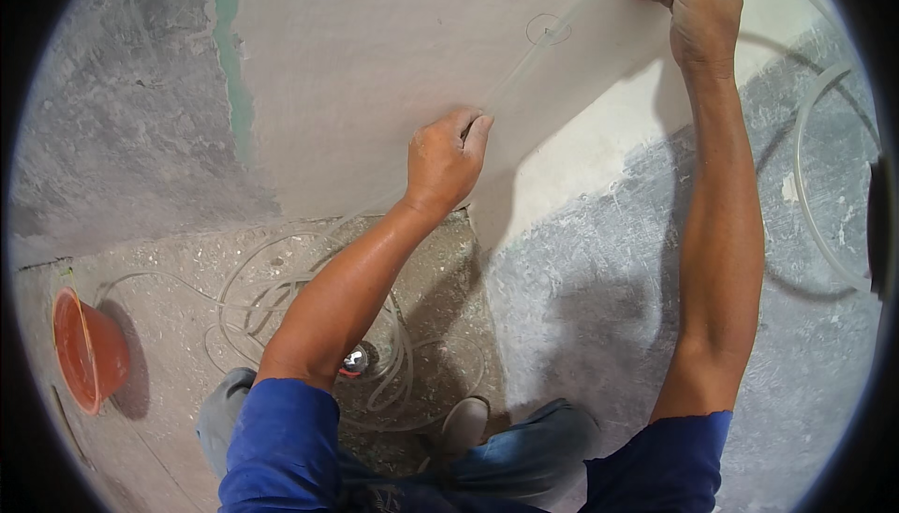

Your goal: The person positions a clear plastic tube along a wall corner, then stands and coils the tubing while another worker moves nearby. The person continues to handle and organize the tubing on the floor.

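Observation:
A clear plastic hose (521, 65) runs slantwise in front of the pale plastered wall (356, 54), stretched between my two hands. My left hand (448, 159) is closed round its lower end of this stretch, thumb pressed to the fingers. Higher up, at the top edge, my right hand (698, 7) grips the hose, its fingertips partly cut off by the frame. Beyond the right hand the hose curves off to the right and loops down. A small drawn circle with a mark in it (548, 30) shows on the wall behind the taut stretch.
Loose coils of the same hose (398, 363) lie on the speckled floor under my left arm. An orange bucket (94, 349) stands at the far left with a hose end near it. A small shiny round object (355, 360) is by my leg. A grey-patched wall (581, 279) rises at right.

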Motion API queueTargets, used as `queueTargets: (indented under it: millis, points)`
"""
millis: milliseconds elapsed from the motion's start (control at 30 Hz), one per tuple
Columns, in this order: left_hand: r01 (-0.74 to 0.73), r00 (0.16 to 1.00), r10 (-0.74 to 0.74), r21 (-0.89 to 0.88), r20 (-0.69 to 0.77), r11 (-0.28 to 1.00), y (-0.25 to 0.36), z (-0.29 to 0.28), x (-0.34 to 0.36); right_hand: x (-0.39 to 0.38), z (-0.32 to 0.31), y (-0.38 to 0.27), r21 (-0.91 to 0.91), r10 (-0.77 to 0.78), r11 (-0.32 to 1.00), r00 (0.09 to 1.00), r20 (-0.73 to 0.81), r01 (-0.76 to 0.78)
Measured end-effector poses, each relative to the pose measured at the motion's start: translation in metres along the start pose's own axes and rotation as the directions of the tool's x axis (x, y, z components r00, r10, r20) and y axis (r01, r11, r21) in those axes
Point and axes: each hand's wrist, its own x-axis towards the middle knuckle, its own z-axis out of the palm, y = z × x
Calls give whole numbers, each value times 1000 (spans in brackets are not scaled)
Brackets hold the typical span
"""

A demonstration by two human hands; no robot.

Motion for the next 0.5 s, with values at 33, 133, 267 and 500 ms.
queueTargets:
  millis: [33,133,267,500]
  points:
    - [8,1000,-8,8,11,1000,-1,-1,0,0,1,0,-2,1,1000,1000,-3,-1]
    - [34,999,-34,13,28,999,0,-2,0,-1,1,0,2,-2,1000,1000,2,2]
    - [12,1000,-12,2,0,1000,1,-1,-1,-2,2,-2,-8,-4,1000,1000,3,4]
    - [13,1000,-14,10,14,1000,-3,0,-1,-3,3,-3,-10,-11,1000,1000,7,11]
